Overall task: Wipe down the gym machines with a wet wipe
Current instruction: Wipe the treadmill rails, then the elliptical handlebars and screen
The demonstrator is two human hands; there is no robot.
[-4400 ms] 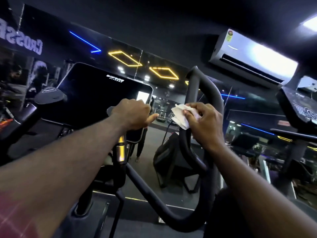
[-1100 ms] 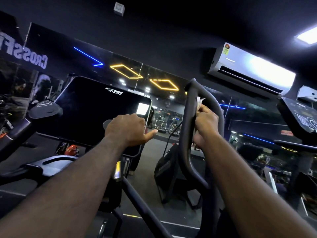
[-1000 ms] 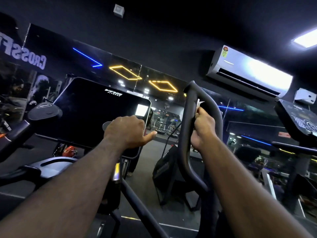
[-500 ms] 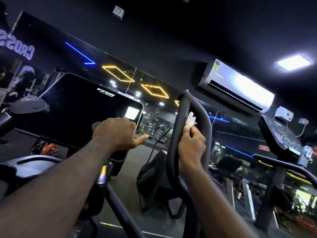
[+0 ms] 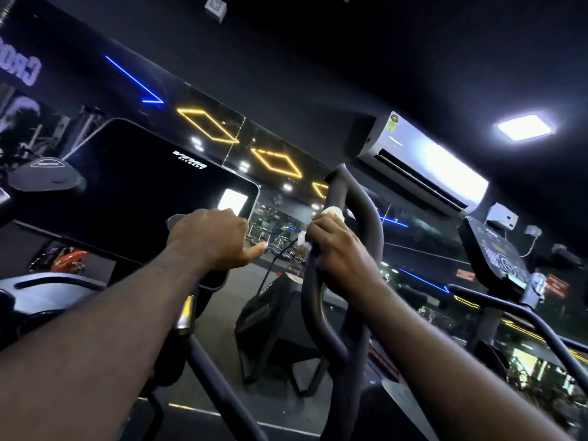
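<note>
gripping handle (image 5: 172, 221), left hand (image 5: 211, 238), right hand (image 5: 338, 248) mostly hiding wipe (image 5: 331, 211)

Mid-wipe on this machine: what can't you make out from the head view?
Head view only.
- Wipe: mostly hidden inside the right hand; a white scrap shows.
- Grip under the left hand: covered by its fingers.
- Loop handle: lower end cut off by the bottom edge.
- Neighbouring console: markings too blurred to read.

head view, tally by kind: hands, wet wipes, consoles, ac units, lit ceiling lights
hands: 2, left hand gripping a handle end, right hand
wet wipe: 1, held by the right hand
consoles: 2, big console, right console
air conditioner: 1
ceiling light: 1
total: 7
</note>
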